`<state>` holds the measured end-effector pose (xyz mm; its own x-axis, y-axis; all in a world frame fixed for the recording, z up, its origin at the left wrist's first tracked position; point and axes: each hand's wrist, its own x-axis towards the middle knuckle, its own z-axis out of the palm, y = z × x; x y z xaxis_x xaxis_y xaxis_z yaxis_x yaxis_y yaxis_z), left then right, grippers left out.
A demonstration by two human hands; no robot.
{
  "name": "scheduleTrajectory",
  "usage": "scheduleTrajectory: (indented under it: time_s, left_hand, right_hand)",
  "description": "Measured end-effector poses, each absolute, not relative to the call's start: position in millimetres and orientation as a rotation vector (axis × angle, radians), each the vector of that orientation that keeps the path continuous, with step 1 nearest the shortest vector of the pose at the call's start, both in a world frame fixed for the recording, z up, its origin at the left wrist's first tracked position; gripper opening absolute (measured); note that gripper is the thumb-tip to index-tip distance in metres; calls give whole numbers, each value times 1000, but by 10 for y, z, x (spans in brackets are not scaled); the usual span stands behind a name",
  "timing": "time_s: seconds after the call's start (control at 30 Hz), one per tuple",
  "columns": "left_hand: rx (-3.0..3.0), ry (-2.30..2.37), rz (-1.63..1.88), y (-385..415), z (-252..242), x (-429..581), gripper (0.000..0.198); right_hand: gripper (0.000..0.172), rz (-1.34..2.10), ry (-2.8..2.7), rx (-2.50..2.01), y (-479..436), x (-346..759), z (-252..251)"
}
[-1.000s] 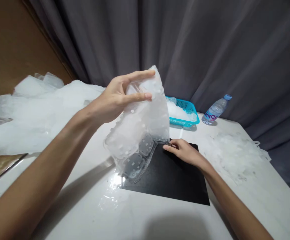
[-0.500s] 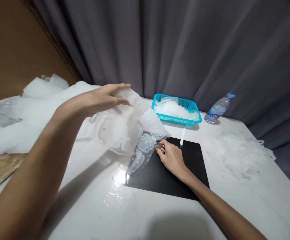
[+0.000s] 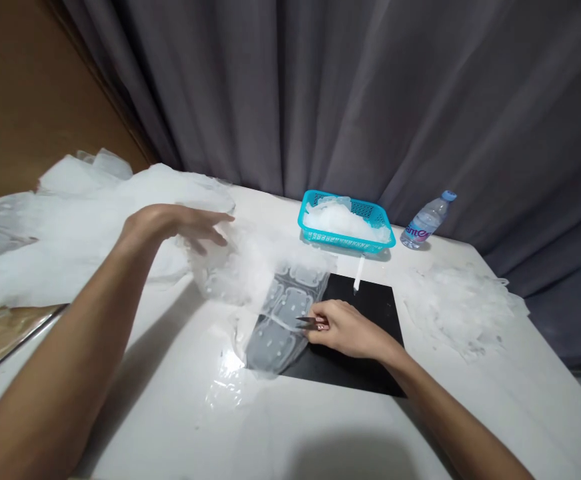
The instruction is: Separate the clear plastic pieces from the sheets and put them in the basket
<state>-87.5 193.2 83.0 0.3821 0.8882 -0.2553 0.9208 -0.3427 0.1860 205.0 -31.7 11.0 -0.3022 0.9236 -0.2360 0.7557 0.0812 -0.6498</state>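
A clear plastic sheet of moulded cells [image 3: 280, 313] lies across the left edge of a black mat [image 3: 365, 333] on the white table [image 3: 320, 427]. My right hand [image 3: 345, 328] is closed round small metal snips [image 3: 306, 322] whose tips touch the sheet. My left hand [image 3: 185, 225] hovers palm down with fingers spread over the bunched far end of the sheet [image 3: 235, 260], holding nothing.
A turquoise basket [image 3: 345, 230] of white plastic pieces stands at the back, a water bottle [image 3: 425, 223] to its right. A thin white stick [image 3: 357, 275] lies at the mat's far edge. Plastic scraps [image 3: 460, 303] pile at right; a large heap of clear sheets [image 3: 70, 227] lies left.
My left hand lowered the lifted sheet onto the table, let it go and moved left. My right hand drew back toward me along the sheet with the snips.
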Motion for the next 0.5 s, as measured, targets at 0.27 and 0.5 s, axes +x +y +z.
scheduleTrajectory:
  time_s: [0.27,0.5]
  left_hand:
    - [2463,1476,-384,1609,667,-129,80]
    - [2802,571,-93,1136,97,624,78]
  right_hand:
    - [37,1416,-2047,-1408,-496,2409,137]
    - [30,1070,-1899,-1684,-641,2738,67]
